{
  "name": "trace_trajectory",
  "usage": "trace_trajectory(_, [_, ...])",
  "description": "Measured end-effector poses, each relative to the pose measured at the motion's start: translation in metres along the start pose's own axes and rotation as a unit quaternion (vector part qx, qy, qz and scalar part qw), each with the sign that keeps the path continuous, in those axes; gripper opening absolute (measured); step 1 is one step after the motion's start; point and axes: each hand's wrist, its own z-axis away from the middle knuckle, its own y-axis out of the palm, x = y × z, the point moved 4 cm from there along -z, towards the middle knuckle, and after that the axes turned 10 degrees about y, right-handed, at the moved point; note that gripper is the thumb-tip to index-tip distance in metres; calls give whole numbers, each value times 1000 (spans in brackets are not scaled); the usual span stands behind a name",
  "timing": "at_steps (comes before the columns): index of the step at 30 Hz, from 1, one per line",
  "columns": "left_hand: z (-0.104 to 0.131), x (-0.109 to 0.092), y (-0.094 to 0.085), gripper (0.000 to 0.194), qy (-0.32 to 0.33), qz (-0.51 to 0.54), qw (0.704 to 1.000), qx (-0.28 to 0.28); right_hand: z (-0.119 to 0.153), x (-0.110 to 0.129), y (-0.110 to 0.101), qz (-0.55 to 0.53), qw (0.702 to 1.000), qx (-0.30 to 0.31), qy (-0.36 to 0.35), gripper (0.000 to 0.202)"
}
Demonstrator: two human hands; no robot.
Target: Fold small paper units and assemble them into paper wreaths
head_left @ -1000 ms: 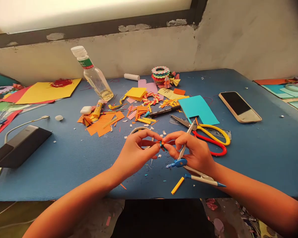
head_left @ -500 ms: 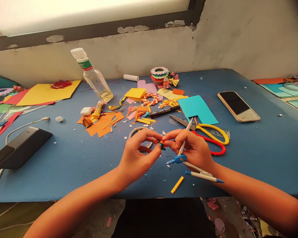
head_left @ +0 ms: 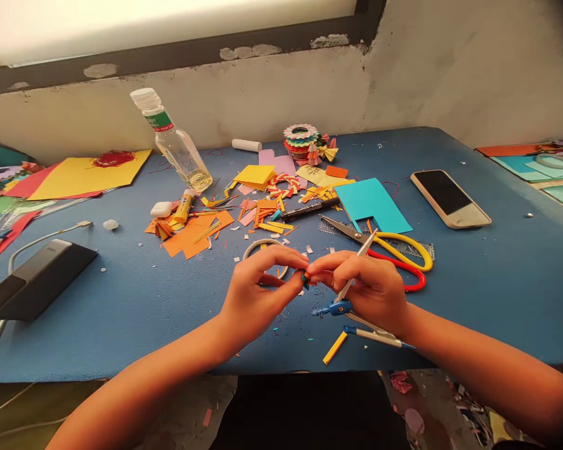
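Note:
Fingertips of my left hand [head_left: 258, 294] pinch a small folded paper piece [head_left: 306, 279], dark green and orange, mostly covered by the fingers. From the other side my right hand [head_left: 373, 287] grips the same paper with its thumb and finger. A drawing compass [head_left: 340, 308], white and blue, is also tucked between the right hand's fingers, its legs spread and one leg passing under the wrist. Just beyond the hands, a roll of tape [head_left: 251, 250] lies partly hidden. Scissors [head_left: 406, 247] with yellow and red handles rest past the right hand, over a clear ruler [head_left: 425, 251].
Orange paper scraps [head_left: 192, 240], a glue stick [head_left: 184, 206], a black marker [head_left: 309, 209] and blue paper [head_left: 373, 203] lie beyond the hands. A bottle [head_left: 182, 153] stands behind, a phone [head_left: 450, 199] at right, a black device [head_left: 40, 278] at left. A yellow strip [head_left: 334, 347] lies near the front edge.
The folded paper has turned slightly between the fingertips, showing less of itself. My right hand has shifted a little, and the compass has tilted with it.

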Motion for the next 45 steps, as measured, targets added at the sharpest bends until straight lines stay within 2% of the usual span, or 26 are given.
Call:
trace_trajectory(7, [2,6,3,7,-18,50,998,24,5,2,-2,52,997,2,-57,28])
trace_trajectory(15, [1,10,6,8,-32,60,998,10,1,15,-3,165,980,-11,-112,23])
trace_trajectory(20, [0,6,3,9,-6,12,999,-37,4,4,-4,148,985,21,-87,23])
trace_trajectory(22, [0,6,1,9,-19,0,999,-48,6,-1,-4,116,990,15,-73,24])
trace_trajectory(27, [-2,10,0,8,-49,20,999,-13,9,-6,-3,78,995,-10,-65,25])
trace_trajectory(33, [-4,12,0,7,-45,56,997,-13,5,-7,-3,152,985,-6,-77,24])
trace_trajectory(38, [-3,10,0,10,-45,74,996,-20,0,-4,-7,121,991,-32,-47,22])
trace_trajectory(42, [-3,5,-1,10,3,16,1000,0,-2,-4,-11,56,996,-70,-6,22])
trace_trajectory(45, [-4,-2,0,14,104,-61,992,31,-1,-5,-10,21,996,-83,12,23])
